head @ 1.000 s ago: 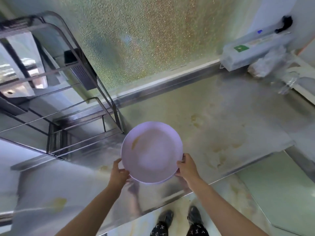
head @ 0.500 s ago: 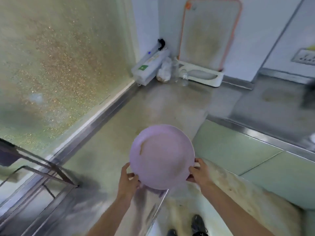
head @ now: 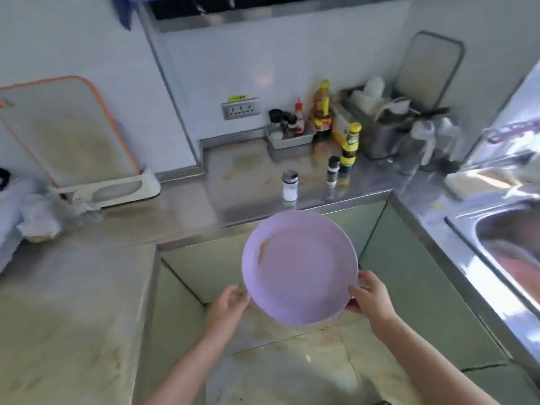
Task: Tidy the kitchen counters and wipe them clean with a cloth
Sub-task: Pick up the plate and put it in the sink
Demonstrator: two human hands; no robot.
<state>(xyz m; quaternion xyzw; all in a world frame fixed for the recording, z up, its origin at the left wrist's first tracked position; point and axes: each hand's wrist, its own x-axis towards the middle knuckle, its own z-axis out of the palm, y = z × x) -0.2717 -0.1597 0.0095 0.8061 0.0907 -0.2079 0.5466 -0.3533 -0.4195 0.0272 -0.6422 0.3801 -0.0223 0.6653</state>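
Note:
A round lilac plate [head: 301, 267] with a brown smear near its left rim is held in the air over the floor, between the counters. My right hand [head: 369, 296] grips its lower right rim, thumb on top. My left hand [head: 226, 309] is at the lower left rim, fingers under the plate's edge. The stained steel counter [head: 70, 302] runs along the left and back. No cloth is in my hands.
Sauce bottles [head: 350, 147], shakers [head: 290, 185] and a small tray of jars [head: 289, 135] stand on the back counter. A cutting board with an orange rim [head: 67, 133] leans at the left, plastic bags [head: 32, 214] beside it. A steel sink [head: 514, 247] lies at the right.
I have turned to the right with the plate in both hands, away from the metal rack and frosted window. The back counter with bottles and the sink have come into view.

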